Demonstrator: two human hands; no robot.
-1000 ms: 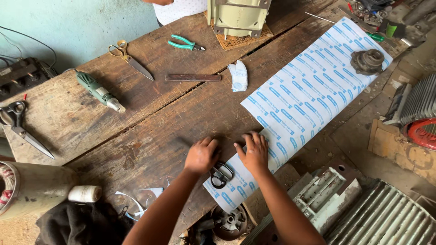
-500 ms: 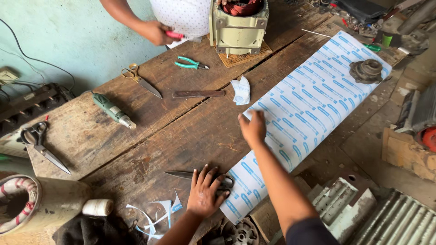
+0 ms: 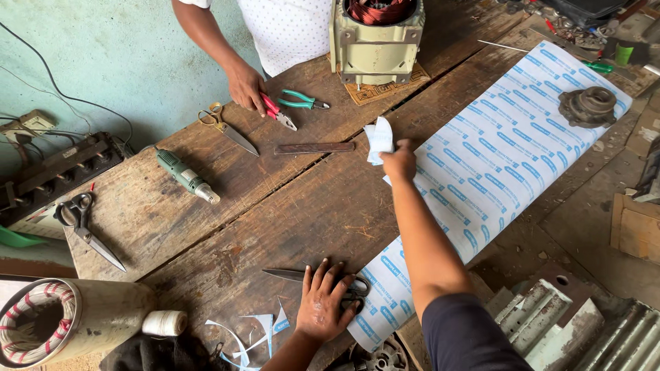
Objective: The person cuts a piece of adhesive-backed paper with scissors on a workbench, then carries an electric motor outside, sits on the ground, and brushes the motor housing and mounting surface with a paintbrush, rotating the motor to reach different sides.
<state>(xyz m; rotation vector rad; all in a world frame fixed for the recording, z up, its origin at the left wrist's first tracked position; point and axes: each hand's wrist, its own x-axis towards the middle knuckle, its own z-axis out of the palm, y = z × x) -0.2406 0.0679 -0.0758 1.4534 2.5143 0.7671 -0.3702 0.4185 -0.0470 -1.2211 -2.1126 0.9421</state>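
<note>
Reaching further up the frame, my right hand point(image 3: 400, 163) now pinches the small paper scrap point(image 3: 379, 139); my left hand point(image 3: 323, 302) lies spread flat on the scissors point(image 3: 309, 277).

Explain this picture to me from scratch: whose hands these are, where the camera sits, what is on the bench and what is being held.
There is no machine here; a person works with bare hands, and the single camera sits on their head, looking down at a worn wooden workbench. Their left hand lies flat on a pair of scissors near the bench's front edge. Their right hand reaches forward to a small white scrap of paper, beside a long white sheet with blue print. Whether it grips the scrap is hard to tell.

Across the bench, another person's hand rests on red-handled pliers, next to green-handled pliers. Also there: a motor housing with copper windings, a green power tool and a round metal part on the sheet.
</note>
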